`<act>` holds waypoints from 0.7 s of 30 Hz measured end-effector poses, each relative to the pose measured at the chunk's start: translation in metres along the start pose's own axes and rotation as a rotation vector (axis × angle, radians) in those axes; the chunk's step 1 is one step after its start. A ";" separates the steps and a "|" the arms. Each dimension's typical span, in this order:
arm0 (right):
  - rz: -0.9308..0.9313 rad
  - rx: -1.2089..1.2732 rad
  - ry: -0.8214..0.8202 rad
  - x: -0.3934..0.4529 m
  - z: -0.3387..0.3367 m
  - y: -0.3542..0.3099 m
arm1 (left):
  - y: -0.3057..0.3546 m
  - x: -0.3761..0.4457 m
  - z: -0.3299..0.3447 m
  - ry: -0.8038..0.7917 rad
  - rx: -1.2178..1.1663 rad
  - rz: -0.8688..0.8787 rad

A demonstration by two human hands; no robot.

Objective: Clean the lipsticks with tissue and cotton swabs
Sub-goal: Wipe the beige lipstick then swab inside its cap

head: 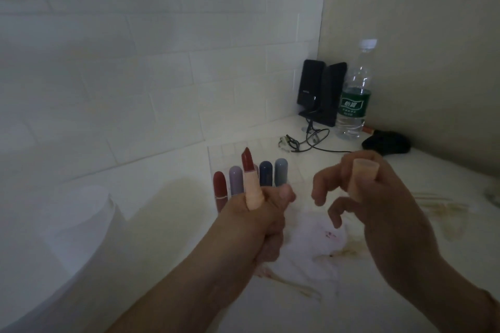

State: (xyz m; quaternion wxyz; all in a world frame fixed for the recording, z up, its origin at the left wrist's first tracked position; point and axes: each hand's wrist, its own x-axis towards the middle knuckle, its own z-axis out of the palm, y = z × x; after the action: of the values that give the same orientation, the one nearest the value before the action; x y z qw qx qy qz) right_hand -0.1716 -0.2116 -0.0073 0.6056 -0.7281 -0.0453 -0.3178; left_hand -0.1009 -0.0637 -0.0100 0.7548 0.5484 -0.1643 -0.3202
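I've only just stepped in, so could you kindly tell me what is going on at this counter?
A person is working through a set of lipsticks. The left hand grips an open lipstick, peach-cased, its dark red bullet pointing up. The right hand holds the matching peach cap, apart from the tube. Four capped lipsticks stand in a row behind the left hand. A stained tissue lies on the counter below the hands, with cotton swabs to the right and a tissue roll to the left.

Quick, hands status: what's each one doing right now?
Left hand: grips the open peach lipstick, red bullet up.
Right hand: pinches the peach cap.
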 end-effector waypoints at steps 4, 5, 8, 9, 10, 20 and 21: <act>-0.055 -0.332 -0.010 -0.009 0.011 -0.002 | 0.006 0.001 0.011 0.060 -0.229 0.106; -0.065 -0.373 -0.008 -0.011 0.014 -0.004 | 0.006 0.001 0.011 0.079 -0.248 0.125; -0.019 -0.350 0.012 -0.012 0.022 -0.007 | -0.005 0.001 0.007 0.095 -0.125 0.197; 0.002 -0.325 0.013 -0.012 0.024 -0.007 | -0.007 0.001 0.008 0.114 -0.088 0.214; 0.020 -0.304 0.013 -0.012 0.025 -0.006 | -0.009 0.001 0.007 0.119 -0.083 0.207; -0.007 -0.127 0.042 -0.010 0.024 0.000 | -0.015 0.005 0.011 0.041 -0.291 0.215; -0.017 -0.160 0.057 -0.010 0.023 0.001 | -0.013 0.003 0.012 0.007 -0.268 0.226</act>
State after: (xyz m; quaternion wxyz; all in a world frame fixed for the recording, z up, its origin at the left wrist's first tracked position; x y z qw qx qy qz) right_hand -0.1699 -0.1875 -0.0144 0.5439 -0.7645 -0.0086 -0.3459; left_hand -0.1102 -0.0768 -0.0181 0.8530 0.4219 -0.1778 -0.2504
